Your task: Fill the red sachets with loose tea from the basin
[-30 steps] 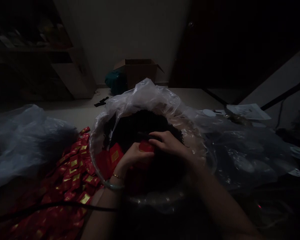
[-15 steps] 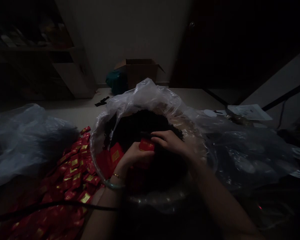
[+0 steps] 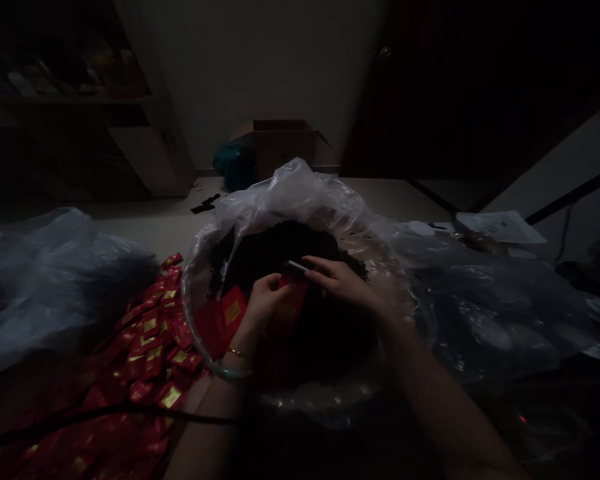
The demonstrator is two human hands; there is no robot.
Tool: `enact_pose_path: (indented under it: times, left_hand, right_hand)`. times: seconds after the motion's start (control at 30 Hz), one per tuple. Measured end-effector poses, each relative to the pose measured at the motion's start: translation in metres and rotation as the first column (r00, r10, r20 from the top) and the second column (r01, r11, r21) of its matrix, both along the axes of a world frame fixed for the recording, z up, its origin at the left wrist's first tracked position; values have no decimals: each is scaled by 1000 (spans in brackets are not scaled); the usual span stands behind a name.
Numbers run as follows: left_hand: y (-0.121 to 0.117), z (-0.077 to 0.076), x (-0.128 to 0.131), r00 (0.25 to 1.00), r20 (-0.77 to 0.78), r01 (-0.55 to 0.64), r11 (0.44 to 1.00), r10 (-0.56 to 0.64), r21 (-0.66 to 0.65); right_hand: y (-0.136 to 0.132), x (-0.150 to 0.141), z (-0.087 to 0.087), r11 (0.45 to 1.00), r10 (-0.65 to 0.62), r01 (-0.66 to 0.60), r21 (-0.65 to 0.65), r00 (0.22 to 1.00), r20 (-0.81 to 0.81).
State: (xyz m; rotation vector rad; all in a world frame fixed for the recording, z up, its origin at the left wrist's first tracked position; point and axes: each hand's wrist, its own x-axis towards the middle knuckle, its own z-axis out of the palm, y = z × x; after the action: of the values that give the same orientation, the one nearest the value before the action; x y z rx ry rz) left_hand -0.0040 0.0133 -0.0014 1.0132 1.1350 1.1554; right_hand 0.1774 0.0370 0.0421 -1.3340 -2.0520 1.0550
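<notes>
My left hand (image 3: 264,301) pinches a small red packet (image 3: 291,300) by its upper edge. Close beside it, my right hand (image 3: 341,283) grips a thin, flat piece (image 3: 298,266) with a pale glint, at the packet's top; dimness hides whether it is a scoop or something else. Both hands are over a wide round basin (image 3: 193,320) lined with clear plastic. Dark, loose, crumbly material like dried tea leaves (image 3: 280,243) fills it. More red packets with gold labels (image 3: 234,311) lie inside the basin's left side, by my left wrist.
A heap of red packets (image 3: 150,353) lies left of the basin, near a clear plastic bag (image 3: 60,280). More clear plastic (image 3: 505,313) lies at right. Behind are a cardboard box (image 3: 285,147) and a teal bag (image 3: 235,165). A dark cord (image 3: 105,410) crosses lower left.
The thin piece in my right hand has tilted and now catches light. My left fingers have shifted up and left, and the red packet's top has turned away from view.
</notes>
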Motion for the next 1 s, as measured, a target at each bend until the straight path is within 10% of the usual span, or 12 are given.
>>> enact_pose_path:
  times: [0.3,0.6,0.83,1.0]
  left_hand:
    - [1,-2,0,989,98,-108,994,111,-35]
    - [3,-6,-1,987,159,13,1000,-13,-3]
    - [0,-1,-7,958,251,158,986,-138,-59]
    - [-2,7,-9,989,-31,150,984,-147,95]
  right_hand:
    - [20,58,-17,990,-108,137,-39,904,414]
    - [-2,-28,-19,980,-143,159,118,980,-137]
    - [0,-16,-10,993,-119,117,-23,970,-212]
    - [0,-9,-4,991,-51,28,-132,984,-172]
